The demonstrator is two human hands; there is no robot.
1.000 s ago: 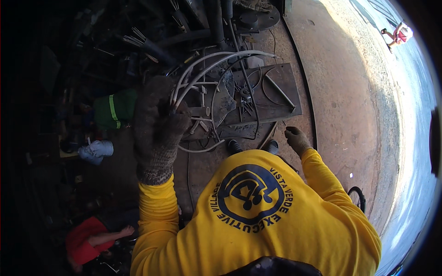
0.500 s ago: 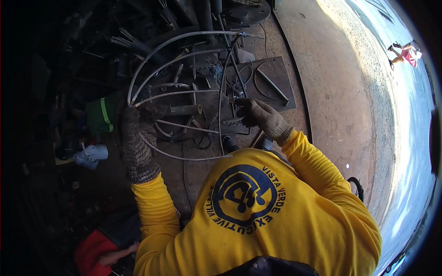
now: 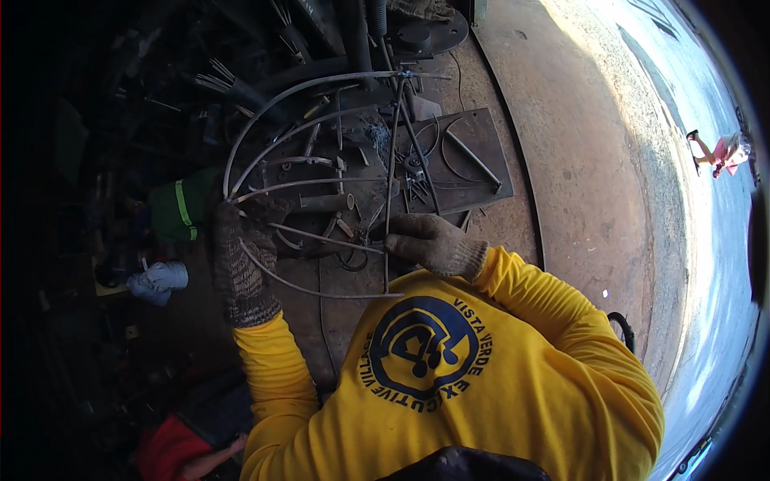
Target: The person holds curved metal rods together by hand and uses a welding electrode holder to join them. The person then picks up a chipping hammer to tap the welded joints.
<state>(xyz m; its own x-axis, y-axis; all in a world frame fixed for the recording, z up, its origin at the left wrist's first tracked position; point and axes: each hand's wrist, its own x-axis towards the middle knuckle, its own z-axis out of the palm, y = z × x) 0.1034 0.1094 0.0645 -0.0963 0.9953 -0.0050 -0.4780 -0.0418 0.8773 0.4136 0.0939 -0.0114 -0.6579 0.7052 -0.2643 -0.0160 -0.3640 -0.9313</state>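
Observation:
A cage-like frame of curved metal rods (image 3: 277, 95) is held up in front of me, its rods meeting at the left end and fanning out to a straight cross rod (image 3: 392, 144) on the right. My left hand (image 3: 247, 268), in a knitted brown glove, is closed around the end where the rods meet. My right hand (image 3: 437, 243), gloved too, has its fingers closed on the lower part of the cross rod. Beneath the frame lie a short pipe (image 3: 325, 203), scattered metal pieces and a dark metal plate (image 3: 491, 132) with a thin tube (image 3: 473, 160) on it.
Welding rods (image 3: 216, 78) stick out of a holder at the upper left, and a round metal base (image 3: 449, 34) stands at the top. Someone in green (image 3: 164, 216) is at the left, another person in red (image 3: 168, 449) at the lower left. A person in pink (image 3: 728, 152) is far right.
My right hand has come back toward my body and closed on the cross rod; before, it was off to the frame's right. The frame has shifted slightly toward me, still in my left hand.

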